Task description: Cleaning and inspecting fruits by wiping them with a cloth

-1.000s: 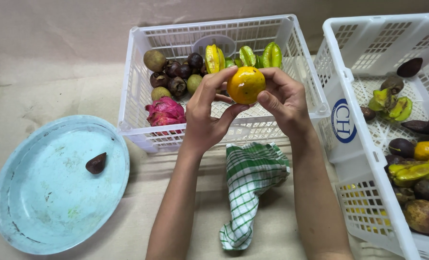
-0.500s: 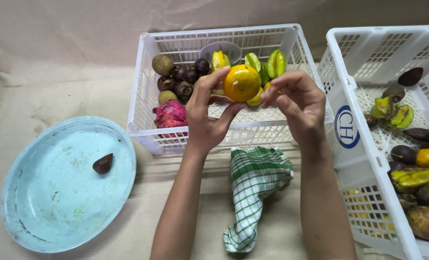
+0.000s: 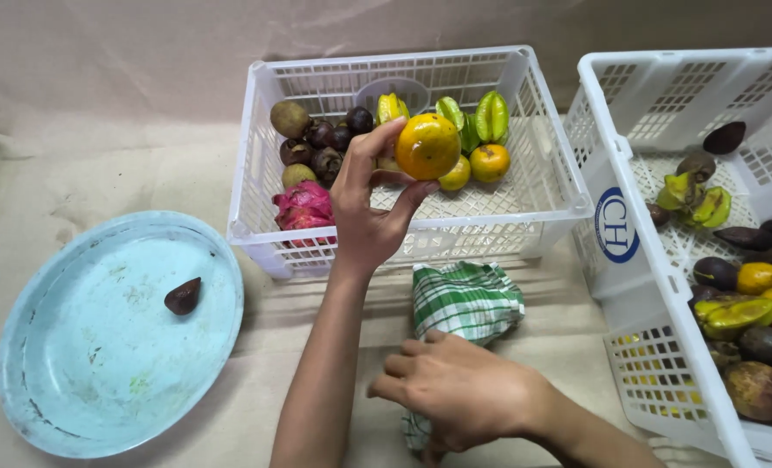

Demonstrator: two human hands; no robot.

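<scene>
Left hand grips orange w/ fingertips; right hand lies loose on cloth. Orange seems firm, smooth, maybe slippery; best held around its middle.

You are looking at a makeshift fruit-sorting spot, more a home or market back room than a fitted kitchen or lab; a plain beige cloth covers the desk and runs up behind it as a creased backdrop; two white plastic crates hold mixed fruit, with star fruit, oranges, dark round fruits and a pink dragon fruit; a worn pale blue tray lies beside them and a green checked cloth in front; you see no appliances, shelves or tools.
</scene>
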